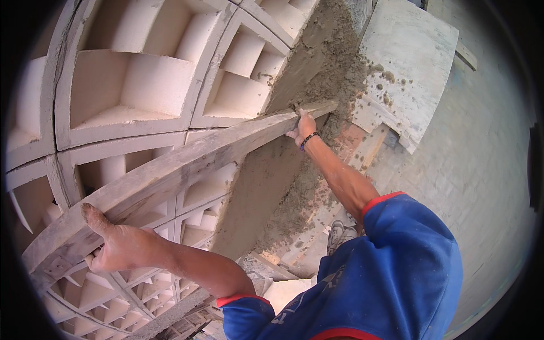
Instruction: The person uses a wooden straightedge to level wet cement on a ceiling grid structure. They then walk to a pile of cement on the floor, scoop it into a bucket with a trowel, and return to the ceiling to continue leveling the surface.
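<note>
Two-handed levelling of wet mortar point(266, 187) with a long wooden board point(170, 175) held against a wall of white vent blocks point(141, 73). Your left hand point(116, 246) is clenched around the near end of the board, thumb up along its face, fingers wrapped beneath its lower edge. Your right hand point(304, 127), with a beaded band at the wrist, grasps the far end, fingers curled over the top edge just where the board meets the mortar. The board runs on a slant from lower left to upper right, lying across the block faces and reaching the grey mortar strip at the wall's edge. Loose mortar clings to the strip above and below the right hand and is spattered on the pale panel point(408, 62) beyond; more has dropped onto the planks point(362, 153) below. Your foot point(339, 235) shows near the base of the strip. Risks, as judged from this view: the board is long and gripped only at its ends, so uneven pressure could tilt it and gouge the soft mortar rather than level it. The right-hand fingers sit close to the wet surface and could drag through it. Your arms are extended well apart, so a slip of either hand could let the board swing down toward the foot and planks.
</note>
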